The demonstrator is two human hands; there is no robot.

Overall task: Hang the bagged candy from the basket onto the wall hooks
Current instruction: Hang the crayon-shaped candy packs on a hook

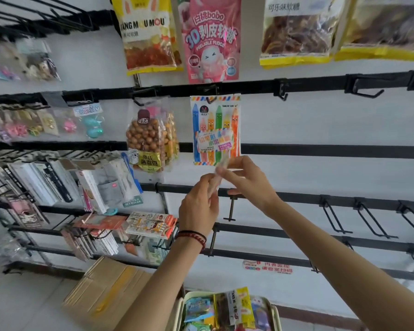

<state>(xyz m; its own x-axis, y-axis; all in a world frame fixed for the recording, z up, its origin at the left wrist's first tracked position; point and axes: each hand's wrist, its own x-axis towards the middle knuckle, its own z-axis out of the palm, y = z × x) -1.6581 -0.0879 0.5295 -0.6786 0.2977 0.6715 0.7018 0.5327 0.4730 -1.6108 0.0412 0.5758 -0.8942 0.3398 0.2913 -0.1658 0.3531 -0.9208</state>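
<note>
My left hand (pixel 198 206) and right hand (pixel 246 180) both pinch a thin candy bag (pixel 219 172), edge-on, just under the hung crayon bag (pixel 215 130) (more wait in the basket (pixel 181 306)). Blurred, but it looks light, floppy, slick; I'd hold its stiffer top seam.

The held bag (pixel 218 173) is blurred and edge-on; its print is illegible. The view's lower edge truncates the basket (pixel 181 312), the upper edge the pink bag (pixel 210 39).

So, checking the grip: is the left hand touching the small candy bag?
Touching. The head view shows the left hand pinching the lower end of the small candy bag, with the right hand pinching its upper end.
</note>
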